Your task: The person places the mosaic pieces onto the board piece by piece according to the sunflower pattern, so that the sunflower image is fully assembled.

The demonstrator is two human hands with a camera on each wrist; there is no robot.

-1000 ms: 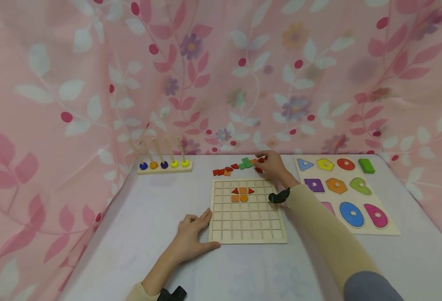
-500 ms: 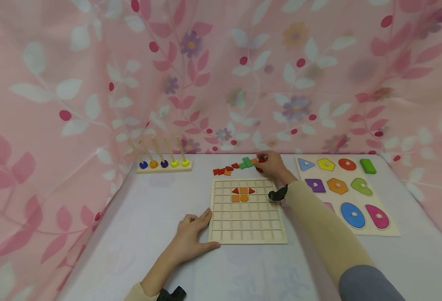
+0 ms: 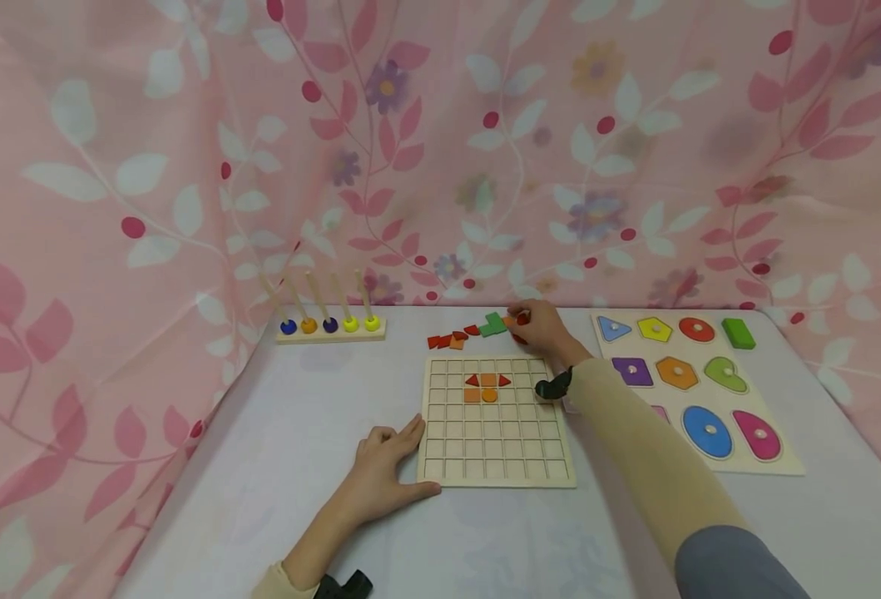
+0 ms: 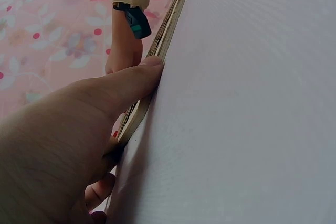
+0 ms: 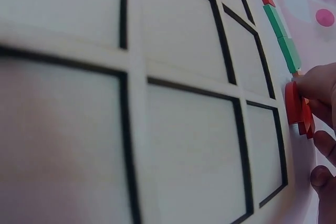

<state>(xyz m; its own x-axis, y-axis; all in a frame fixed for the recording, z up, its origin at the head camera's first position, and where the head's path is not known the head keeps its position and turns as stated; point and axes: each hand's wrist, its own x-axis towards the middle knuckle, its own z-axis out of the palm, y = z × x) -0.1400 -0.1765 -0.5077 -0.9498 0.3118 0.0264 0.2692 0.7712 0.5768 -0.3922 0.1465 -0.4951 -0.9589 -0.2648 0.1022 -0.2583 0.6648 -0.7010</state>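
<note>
My left hand (image 3: 383,478) rests at the lower left corner of a wooden grid board (image 3: 515,457), index finger along its left edge and thumb along its near edge. In the left wrist view the thumb touches the board's thin edge (image 4: 137,119). Beyond the board's far right corner, my right hand (image 3: 545,329) pinches among small tiles with bent fingers. A red tile (image 5: 294,103) shows at its fingertips in the right wrist view, with more red pieces partly hidden behind. Green tiles (image 3: 493,324) lie beside it. On the grid sit orange squares (image 3: 488,379), red triangles (image 3: 503,381) and an orange disc (image 3: 489,395).
More red and orange tiles (image 3: 443,342) lie behind the board. A peg stand (image 3: 331,337) with coloured beads stands at the back left. To the right are a knobbed shape puzzle (image 3: 690,433) and a green block (image 3: 739,334). A floral curtain (image 3: 440,150) closes off the back.
The right hand stays over the tiles with its fingers working slightly; the forearm has shifted a little. The green tiles have turned slightly beside it. The left hand keeps its place.
</note>
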